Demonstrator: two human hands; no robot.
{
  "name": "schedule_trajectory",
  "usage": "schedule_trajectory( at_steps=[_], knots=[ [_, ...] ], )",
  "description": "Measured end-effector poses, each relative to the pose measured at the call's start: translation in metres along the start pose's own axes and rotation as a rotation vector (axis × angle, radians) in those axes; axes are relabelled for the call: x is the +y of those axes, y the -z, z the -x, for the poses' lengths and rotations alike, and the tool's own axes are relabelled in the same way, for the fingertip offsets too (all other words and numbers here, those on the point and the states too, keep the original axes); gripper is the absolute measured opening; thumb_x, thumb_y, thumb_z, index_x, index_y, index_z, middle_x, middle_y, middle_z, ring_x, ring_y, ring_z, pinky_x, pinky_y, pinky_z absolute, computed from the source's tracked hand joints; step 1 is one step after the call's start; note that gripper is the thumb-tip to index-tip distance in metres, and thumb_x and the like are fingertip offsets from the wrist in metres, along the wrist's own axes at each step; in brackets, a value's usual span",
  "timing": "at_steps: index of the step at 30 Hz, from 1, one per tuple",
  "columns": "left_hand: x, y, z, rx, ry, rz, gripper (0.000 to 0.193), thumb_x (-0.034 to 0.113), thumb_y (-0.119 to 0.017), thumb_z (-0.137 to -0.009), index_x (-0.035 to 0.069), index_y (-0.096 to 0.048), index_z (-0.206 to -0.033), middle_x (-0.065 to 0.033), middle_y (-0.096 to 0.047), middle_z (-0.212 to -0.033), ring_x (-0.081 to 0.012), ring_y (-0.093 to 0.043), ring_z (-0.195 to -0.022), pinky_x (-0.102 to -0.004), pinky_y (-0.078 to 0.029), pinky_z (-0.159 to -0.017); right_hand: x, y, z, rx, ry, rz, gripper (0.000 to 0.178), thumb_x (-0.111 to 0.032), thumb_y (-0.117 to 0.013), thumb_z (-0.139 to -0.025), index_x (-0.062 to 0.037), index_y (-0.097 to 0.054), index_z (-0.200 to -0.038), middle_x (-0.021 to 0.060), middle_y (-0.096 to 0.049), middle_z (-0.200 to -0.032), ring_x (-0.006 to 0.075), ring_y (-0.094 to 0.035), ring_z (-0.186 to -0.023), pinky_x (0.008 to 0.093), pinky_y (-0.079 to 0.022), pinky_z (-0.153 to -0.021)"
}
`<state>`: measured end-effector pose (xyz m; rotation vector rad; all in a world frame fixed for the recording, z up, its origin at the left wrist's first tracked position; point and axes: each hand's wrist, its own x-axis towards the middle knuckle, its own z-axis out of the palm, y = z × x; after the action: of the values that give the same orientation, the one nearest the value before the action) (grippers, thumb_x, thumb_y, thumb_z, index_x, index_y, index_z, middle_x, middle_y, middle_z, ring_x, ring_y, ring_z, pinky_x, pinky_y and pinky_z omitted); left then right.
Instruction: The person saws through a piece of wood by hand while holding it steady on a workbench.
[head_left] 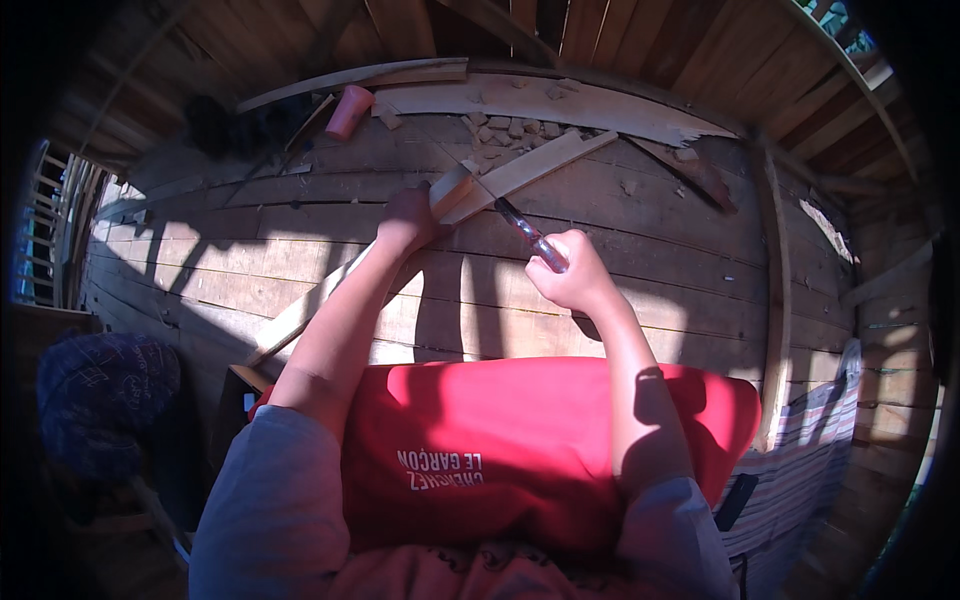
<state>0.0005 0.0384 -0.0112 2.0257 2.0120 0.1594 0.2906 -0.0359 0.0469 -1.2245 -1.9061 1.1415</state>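
Note:
My right hand (570,270) is wrapped round the dark, shiny handle of a saw (520,222). Its thin blade, seen nearly edge-on, runs away to the far left past the end of a short wooden block (453,186). My left hand (407,218) grips that block from its left side, with some fingers hidden behind it. Beneath the block a long pale wooden plank (530,172) lies slantwise across the floor. Whether the blade touches the block or sits in a cut, I cannot tell.
Small wood offcuts (515,128) lie scattered beyond the plank. A pink cup (349,112) stands tilted at the far left, near long boards (590,108) along the wall. Red cloth (540,420) covers my lap. At the left is a dark blue patterned cloth shape (105,395).

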Motion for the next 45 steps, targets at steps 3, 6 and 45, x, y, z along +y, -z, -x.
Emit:
schedule_trajectory(
  at_steps=[3,6,45],
  knots=[
    [-0.027,0.000,0.014,0.027,0.067,-0.040,0.078,0.043,-0.091,-0.070,0.001,-0.060,-0.127,-0.0234,-0.071,-0.115,-0.0412,-0.068,-0.110,-0.0466,-0.056,-0.095,-0.032,0.048,0.019,-0.115,-0.133,-0.073,0.025,-0.012,-0.064,-0.081,-0.0052,-0.050,-0.061,-0.0043,-0.044,-0.055,0.0050,-0.040,-0.052,0.0297,-0.032,-0.049],
    [-0.023,-0.005,0.015,0.035,0.035,-0.021,0.078,0.044,-0.091,-0.070,0.001,-0.060,-0.126,-0.0233,-0.071,-0.115,-0.0415,-0.068,-0.110,-0.0466,-0.056,-0.095,-0.033,0.072,0.027,-0.144,-0.178,-0.063,0.025,-0.010,-0.063,-0.079,-0.0044,-0.049,-0.059,-0.0041,-0.043,-0.053,0.0054,-0.040,-0.050,0.0309,-0.032,-0.047],
    [-0.004,0.003,0.016,-0.003,0.066,-0.001,0.076,0.040,-0.087,-0.073,0.004,-0.057,-0.133,-0.0223,-0.069,-0.124,-0.0403,-0.066,-0.116,-0.0469,-0.054,-0.100,-0.025,-0.014,-0.009,0.214,-0.081,-0.259,0.031,-0.011,-0.064,-0.086,-0.0048,-0.047,-0.060,-0.0050,-0.044,-0.057,0.0059,-0.039,-0.055,0.0312,-0.032,-0.050]
  ],
)
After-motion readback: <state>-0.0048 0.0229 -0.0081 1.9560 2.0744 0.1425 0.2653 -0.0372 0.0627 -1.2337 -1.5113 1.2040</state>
